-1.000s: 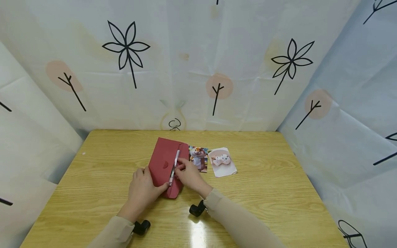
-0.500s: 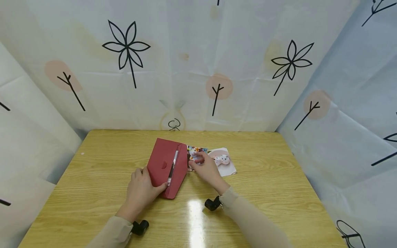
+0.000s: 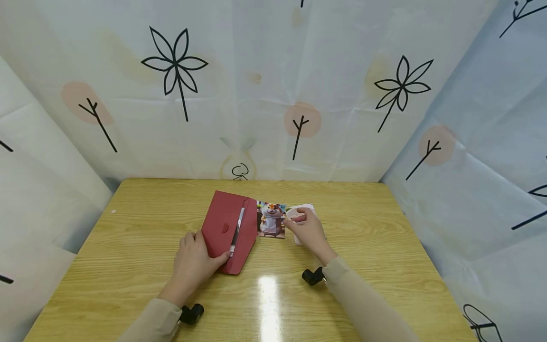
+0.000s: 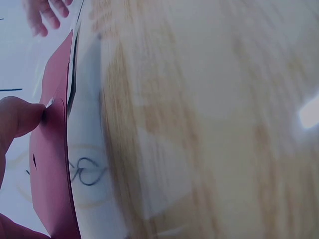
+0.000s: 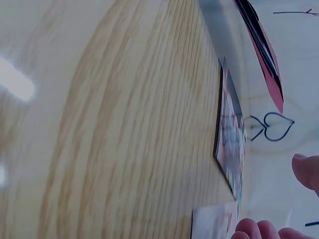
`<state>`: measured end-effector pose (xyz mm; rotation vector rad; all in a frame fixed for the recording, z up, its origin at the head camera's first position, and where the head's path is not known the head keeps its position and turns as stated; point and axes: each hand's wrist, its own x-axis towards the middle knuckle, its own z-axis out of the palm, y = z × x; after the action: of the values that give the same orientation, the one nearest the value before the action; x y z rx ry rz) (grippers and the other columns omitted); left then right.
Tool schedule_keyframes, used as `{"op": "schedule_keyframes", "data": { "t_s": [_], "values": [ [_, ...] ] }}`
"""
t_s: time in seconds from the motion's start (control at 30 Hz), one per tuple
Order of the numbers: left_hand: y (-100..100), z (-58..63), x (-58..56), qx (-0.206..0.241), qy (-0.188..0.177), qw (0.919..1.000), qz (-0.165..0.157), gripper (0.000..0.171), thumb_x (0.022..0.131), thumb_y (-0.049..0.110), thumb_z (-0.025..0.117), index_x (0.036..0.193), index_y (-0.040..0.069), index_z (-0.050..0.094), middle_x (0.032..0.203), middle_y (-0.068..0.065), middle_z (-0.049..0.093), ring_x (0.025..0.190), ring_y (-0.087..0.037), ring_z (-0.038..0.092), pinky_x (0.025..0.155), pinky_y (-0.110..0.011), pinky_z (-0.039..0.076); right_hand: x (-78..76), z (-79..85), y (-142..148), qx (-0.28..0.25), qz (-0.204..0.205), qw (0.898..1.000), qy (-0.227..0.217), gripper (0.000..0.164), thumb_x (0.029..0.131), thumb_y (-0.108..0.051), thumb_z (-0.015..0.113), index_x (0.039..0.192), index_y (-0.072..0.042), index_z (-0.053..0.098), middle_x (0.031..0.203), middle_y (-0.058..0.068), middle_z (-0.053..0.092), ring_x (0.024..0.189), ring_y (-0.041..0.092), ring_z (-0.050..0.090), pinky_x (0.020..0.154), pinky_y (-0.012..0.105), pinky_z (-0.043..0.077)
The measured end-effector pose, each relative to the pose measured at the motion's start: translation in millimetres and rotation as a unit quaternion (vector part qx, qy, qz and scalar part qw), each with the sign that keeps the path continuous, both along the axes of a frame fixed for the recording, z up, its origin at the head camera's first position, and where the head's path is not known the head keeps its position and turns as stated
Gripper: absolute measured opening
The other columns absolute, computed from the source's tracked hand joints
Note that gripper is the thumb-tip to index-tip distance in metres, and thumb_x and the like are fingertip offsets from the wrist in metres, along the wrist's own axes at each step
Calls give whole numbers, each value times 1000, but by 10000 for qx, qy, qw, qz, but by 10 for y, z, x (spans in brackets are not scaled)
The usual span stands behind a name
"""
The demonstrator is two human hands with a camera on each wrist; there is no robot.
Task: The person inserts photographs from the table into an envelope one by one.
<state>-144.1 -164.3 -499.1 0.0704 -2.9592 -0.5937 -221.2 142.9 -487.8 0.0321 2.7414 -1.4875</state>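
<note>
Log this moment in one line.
left hand: holds envelope | right hand: over white card, contact unclear | photo: on table, between envelope and white card

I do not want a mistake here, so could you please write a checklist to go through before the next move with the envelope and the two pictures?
1. Red envelope held steady: ok; the left hand holds it, thumb beside the slot.
2. Flap folded away from the slot: ok.
3. Slot free of contents: not ok; a pale and dark insert shows in it.
4. Animal picture uncovered by hands: ok; whether its left edge touches the flap, cannot tell.
5. Right hand touching the white-edged picture: cannot tell; thumb and fingers stand apart over it.
</note>
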Motion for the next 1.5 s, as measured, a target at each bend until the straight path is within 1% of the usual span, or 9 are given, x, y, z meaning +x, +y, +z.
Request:
{"op": "schedule_keyframes", "data": {
  "t_s": [0.2,0.33,0.47,0.77,1.03,1.27,1.5],
  "values": [
    [-1,4,3,-1,-14,10000,5,99,69,60,76,124,-16,45,105,-26,47,92,-37,45,68,-49,46,-32,-35,175,71,-291,9995,-94,73,83,-40,75,138,-2,45,108,15,59,94,26,61,71,37,52],
    [-4,8,5,-1,-7,10000,0,100,69,60,76,124,-16,45,106,-27,47,93,-37,45,68,-49,46,-40,-26,254,148,-478,9986,-197,74,82,-40,76,137,-1,45,112,17,59,97,27,59,75,39,51],
    [-7,13,7,-3,-8,10000,-8,100,69,60,76,124,-17,45,106,-27,47,93,-37,45,69,-50,46,-45,-28,319,248,-569,9978,-243,73,83,-37,75,137,0,44,113,18,58,98,28,57,79,41,48],
    [-4,23,11,12,-57,10000,6,100,69,60,76,124,-16,44,107,-27,47,93,-37,44,69,-49,47,-50,-49,403,569,-713,9955,-247,74,84,-36,75,138,0,41,117,21,57,102,32,56,83,45,47],
    [-5,24,20,4,22,10000,-6,99,69,59,77,123,-17,44,108,-29,47,93,-38,45,68,-49,47,-63,-76,426,977,-834,9914,-231,78,82,-36,76,138,4,40,118,24,55,102,34,54,84,47,45],
    [-1,22,17,5,18,10000,5,99,69,59,77,124,-17,44,108,-29,47,93,-38,45,69,-49,47,-66,-78,415,1202,-843,9885,-376,82,78,-32,80,138,7,39,118,25,52,106,36,49,89,48,43],
    [2,33,20,22,-24,10000,46,99,68,59,77,125,-16,44,108,-28,47,93,-37,44,68,-49,47,-82,-108,405,1383,-833,9852,-582,82,79,-32,80,137,7,38,117,24,49,109,37,44,90,49,38]
  ]
}}
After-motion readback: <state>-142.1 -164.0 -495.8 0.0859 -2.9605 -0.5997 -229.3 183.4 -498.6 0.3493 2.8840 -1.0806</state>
